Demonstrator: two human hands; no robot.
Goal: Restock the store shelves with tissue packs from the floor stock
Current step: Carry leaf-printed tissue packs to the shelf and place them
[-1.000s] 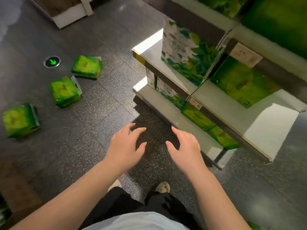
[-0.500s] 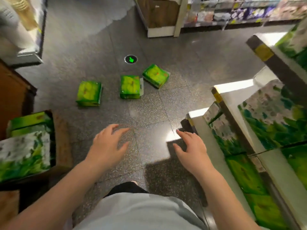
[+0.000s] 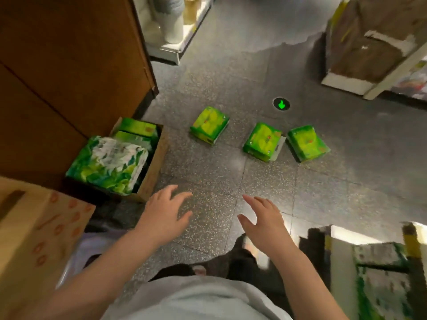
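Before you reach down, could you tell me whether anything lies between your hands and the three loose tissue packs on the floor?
Nothing visible does. Only bare floor lies between the left hand, the right hand and the three packs.

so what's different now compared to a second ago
The view has swung left, away from the shelves toward the floor stock: the three loose green tissue packs now lie ahead, and a brown cardboard box of packs shows at left. Left hand and right hand stay open and empty, held forward.
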